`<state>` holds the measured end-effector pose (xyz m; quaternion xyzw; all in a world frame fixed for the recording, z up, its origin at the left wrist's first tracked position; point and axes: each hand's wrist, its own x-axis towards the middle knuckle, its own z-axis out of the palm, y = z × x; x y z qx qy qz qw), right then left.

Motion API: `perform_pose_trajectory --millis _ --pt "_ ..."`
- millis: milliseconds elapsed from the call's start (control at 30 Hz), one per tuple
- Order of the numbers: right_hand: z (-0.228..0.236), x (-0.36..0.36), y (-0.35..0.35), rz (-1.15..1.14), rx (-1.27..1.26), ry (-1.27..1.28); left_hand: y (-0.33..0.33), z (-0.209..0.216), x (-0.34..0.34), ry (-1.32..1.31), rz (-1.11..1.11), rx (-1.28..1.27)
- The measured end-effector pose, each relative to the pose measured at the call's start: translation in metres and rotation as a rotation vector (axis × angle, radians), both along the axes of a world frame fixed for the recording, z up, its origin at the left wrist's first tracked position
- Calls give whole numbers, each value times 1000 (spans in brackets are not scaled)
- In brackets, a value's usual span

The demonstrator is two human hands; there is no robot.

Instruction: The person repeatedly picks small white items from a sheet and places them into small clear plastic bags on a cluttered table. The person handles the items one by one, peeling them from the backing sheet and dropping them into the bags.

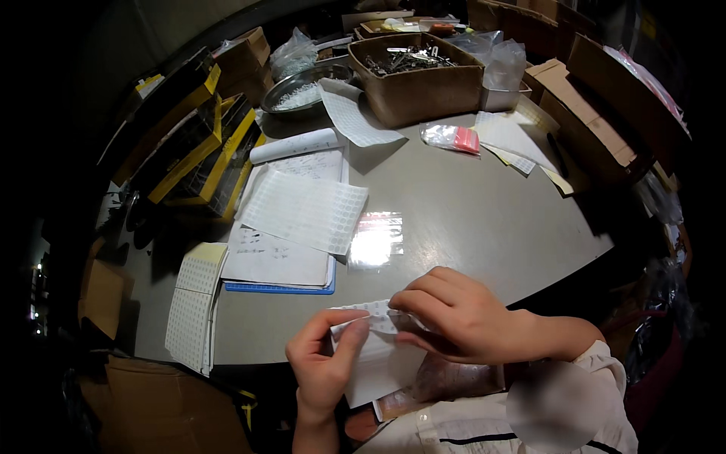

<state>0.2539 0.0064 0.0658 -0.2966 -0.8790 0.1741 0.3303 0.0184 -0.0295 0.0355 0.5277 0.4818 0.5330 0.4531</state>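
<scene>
Close to my body, at the table's near edge, both hands hold a white label sheet (382, 368) printed with rows of small marks along its top. My left hand (325, 356) pinches its upper left corner between thumb and fingers. Bent over the upper right part, my right hand (461, 318) has its fingers closed on the top edge, where the sheet curls; its fingertips are partly hidden. Beneath the sheet, over my lap, lies a clear plastic bag (457, 378) whose contents I cannot make out.
On the grey table (484, 219) lie a blue clipboard (280, 288) with papers, a label sheet (302, 208), a label stack (193, 306) and a red-and-clear bag (451, 139). Behind stand a metal bowl (295, 108) and a box of metal parts (423, 94). Black-and-yellow boxes (200, 163) rise left.
</scene>
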Motion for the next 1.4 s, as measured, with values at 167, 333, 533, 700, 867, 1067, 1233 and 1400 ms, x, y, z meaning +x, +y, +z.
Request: perform_pose_trajectory --millis 167,333,533,700,867,1067,1233,1400 --pt "-25 7 20 91 -174 -44 4 -5 -14 6 -12 -5" --pt "-23 -2 23 76 -214 -77 7 -18 -10 153 58 25" --pt "-14 -16 25 5 -38 -153 12 -27 -4 166 53 88" --pt "-18 -22 22 -33 317 -213 20 -32 -6 148 122 49" --pt "-20 -25 26 5 587 -290 30 -32 -5 141 118 2" --pt "-17 -11 53 140 155 -133 29 -30 -8 139 128 -68" --pt "-15 -11 131 -43 -224 -221 31 -25 -7 142 126 -41" --pt "-29 -18 149 -186 -164 -438 30 -28 -9 112 114 -44"
